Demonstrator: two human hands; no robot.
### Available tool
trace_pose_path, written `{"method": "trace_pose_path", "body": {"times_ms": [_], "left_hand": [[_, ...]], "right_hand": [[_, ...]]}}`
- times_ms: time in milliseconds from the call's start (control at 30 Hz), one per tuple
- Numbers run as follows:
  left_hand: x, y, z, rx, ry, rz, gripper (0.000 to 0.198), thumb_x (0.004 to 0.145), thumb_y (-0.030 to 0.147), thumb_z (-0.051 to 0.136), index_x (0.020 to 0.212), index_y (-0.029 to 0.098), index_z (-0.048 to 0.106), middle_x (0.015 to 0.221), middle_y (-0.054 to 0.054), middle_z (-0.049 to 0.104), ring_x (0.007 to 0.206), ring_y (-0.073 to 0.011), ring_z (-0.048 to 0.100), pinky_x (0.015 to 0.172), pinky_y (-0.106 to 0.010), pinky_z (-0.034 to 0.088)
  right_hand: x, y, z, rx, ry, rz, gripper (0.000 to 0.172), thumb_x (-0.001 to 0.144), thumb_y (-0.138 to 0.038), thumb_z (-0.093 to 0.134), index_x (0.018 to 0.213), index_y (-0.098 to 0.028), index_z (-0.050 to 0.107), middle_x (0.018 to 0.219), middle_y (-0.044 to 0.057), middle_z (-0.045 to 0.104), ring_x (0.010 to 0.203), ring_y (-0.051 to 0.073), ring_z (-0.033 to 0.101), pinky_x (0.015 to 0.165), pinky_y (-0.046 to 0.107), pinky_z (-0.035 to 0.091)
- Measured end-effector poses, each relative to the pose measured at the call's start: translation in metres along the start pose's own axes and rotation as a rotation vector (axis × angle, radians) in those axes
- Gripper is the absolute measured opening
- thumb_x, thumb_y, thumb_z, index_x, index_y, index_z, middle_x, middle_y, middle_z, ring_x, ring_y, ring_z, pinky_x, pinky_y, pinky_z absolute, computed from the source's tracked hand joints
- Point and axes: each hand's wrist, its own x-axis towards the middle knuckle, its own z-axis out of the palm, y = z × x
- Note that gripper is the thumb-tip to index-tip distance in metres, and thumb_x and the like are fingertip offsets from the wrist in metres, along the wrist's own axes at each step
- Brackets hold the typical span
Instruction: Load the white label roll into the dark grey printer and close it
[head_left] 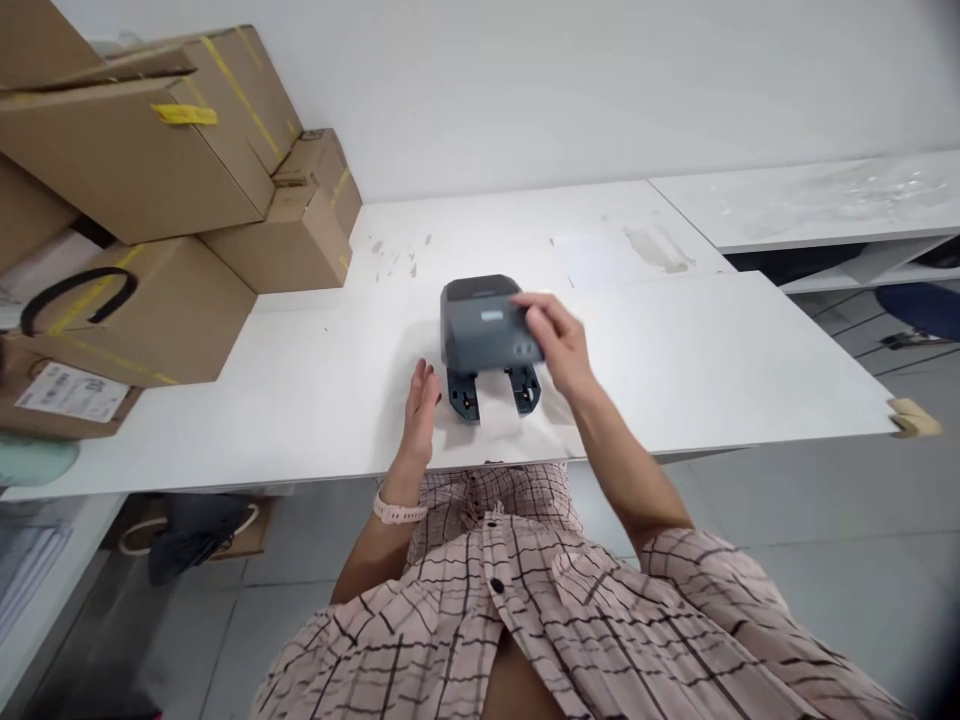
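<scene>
A dark grey label printer sits near the front edge of the white table, its lid raised off the base. A strip of white label paper runs out of the base toward the table edge. My right hand grips the lid at its right side, fingers on top and thumb along the edge. My left hand is held upright just left of the printer, fingers stretched out, holding nothing. Whether it touches the printer's side I cannot tell. The lid looks slightly blurred.
Cardboard boxes are stacked at the left of the white table. A black curved strip lies on them. A wall stands behind. Brown tape or card covers the table's right corner. Below the left side, a dark bag lies on the floor.
</scene>
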Motion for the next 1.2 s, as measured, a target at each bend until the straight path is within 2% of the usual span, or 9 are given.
{"method": "trace_pose_path", "body": {"times_ms": [67, 233, 400, 600, 700, 767, 867, 967, 1200], "left_hand": [[0.008, 0.006, 0.010, -0.023, -0.008, 0.007, 0.089, 0.092, 0.075, 0.051, 0.167, 0.035, 0.023, 0.177, -0.004, 0.025, 0.164, -0.0327, 0.023, 0.129, -0.047, 0.034], [0.009, 0.012, 0.035, -0.118, -0.073, 0.025, 0.095, 0.085, 0.057, 0.076, 0.164, 0.031, 0.030, 0.170, -0.010, 0.039, 0.155, -0.0375, 0.040, 0.121, -0.049, 0.046], [0.010, 0.006, 0.038, -0.141, -0.031, 0.071, 0.087, 0.082, 0.052, 0.080, 0.156, 0.025, 0.044, 0.157, -0.014, 0.055, 0.143, -0.0369, 0.055, 0.115, -0.050, 0.051], [0.007, -0.006, 0.036, -0.095, -0.007, 0.122, 0.084, 0.082, 0.055, 0.080, 0.153, 0.025, 0.047, 0.158, -0.013, 0.054, 0.142, -0.0338, 0.054, 0.113, -0.044, 0.052], [-0.024, -0.026, 0.037, -0.031, 0.211, 0.098, 0.084, 0.077, 0.057, 0.083, 0.148, 0.026, 0.050, 0.158, -0.014, 0.051, 0.137, -0.0296, 0.057, 0.104, -0.037, 0.054], [-0.047, -0.038, 0.038, -0.034, 0.349, 0.038, 0.067, 0.076, 0.062, 0.080, 0.127, 0.024, 0.062, 0.131, -0.012, 0.068, 0.111, -0.0228, 0.066, 0.087, -0.032, 0.056], [-0.065, -0.039, 0.042, -0.145, 0.039, -0.210, 0.054, 0.075, 0.071, 0.075, 0.085, 0.018, 0.066, 0.080, -0.004, 0.068, 0.062, -0.0124, 0.056, 0.055, -0.026, 0.042], [-0.058, -0.022, 0.047, -0.303, -0.211, -0.410, 0.054, 0.067, 0.068, 0.082, 0.075, 0.017, 0.064, 0.069, -0.002, 0.065, 0.052, -0.0094, 0.050, 0.048, -0.025, 0.031], [-0.042, -0.015, 0.051, -0.275, -0.140, -0.327, 0.050, 0.057, 0.056, 0.091, 0.062, 0.017, 0.061, 0.052, 0.004, 0.055, 0.048, -0.0073, 0.046, 0.051, -0.024, 0.033]], "right_hand": [[-0.035, 0.006, 0.004, -0.036, -0.024, 0.030, 0.041, 0.097, -0.061, 0.061, 0.129, -0.036, 0.068, 0.147, 0.002, 0.063, 0.144, 0.027, 0.053, 0.126, 0.051, 0.037], [-0.063, 0.031, 0.015, 0.145, -0.007, 0.392, 0.088, 0.087, -0.062, 0.072, 0.162, -0.036, 0.034, 0.175, 0.005, 0.029, 0.161, 0.031, 0.028, 0.131, 0.054, 0.028], [-0.066, 0.041, 0.020, 0.326, -0.039, 0.502, 0.098, 0.086, -0.062, 0.071, 0.167, -0.033, 0.022, 0.174, 0.008, 0.032, 0.158, 0.030, 0.036, 0.129, 0.053, 0.035], [-0.073, 0.049, 0.025, 0.200, -0.026, 0.370, 0.083, 0.095, -0.056, 0.060, 0.166, -0.033, 0.023, 0.172, 0.008, 0.034, 0.156, 0.028, 0.039, 0.126, 0.051, 0.041], [-0.074, 0.037, 0.028, -0.031, 0.098, 0.211, 0.066, 0.100, -0.047, 0.056, 0.160, -0.032, 0.034, 0.164, 0.010, 0.047, 0.151, 0.028, 0.045, 0.122, 0.053, 0.043], [-0.074, 0.026, 0.030, -0.210, 0.142, 0.040, 0.050, 0.104, -0.036, 0.052, 0.153, -0.033, 0.044, 0.141, 0.008, 0.067, 0.144, 0.026, 0.051, 0.121, 0.054, 0.042], [-0.074, 0.014, 0.033, -0.362, 0.108, -0.188, 0.044, 0.105, -0.020, 0.043, 0.147, -0.034, 0.048, 0.110, 0.002, 0.080, 0.132, 0.024, 0.058, 0.118, 0.052, 0.042], [-0.075, 0.013, 0.033, -0.476, 0.067, -0.256, 0.045, 0.103, -0.020, 0.049, 0.147, -0.031, 0.048, 0.112, 0.002, 0.081, 0.129, 0.025, 0.060, 0.119, 0.050, 0.038], [-0.079, 0.009, 0.026, -0.704, -0.021, -0.352, 0.034, 0.103, -0.029, 0.054, 0.137, -0.025, 0.058, 0.114, 0.004, 0.081, 0.131, 0.026, 0.063, 0.124, 0.050, 0.032]]}}
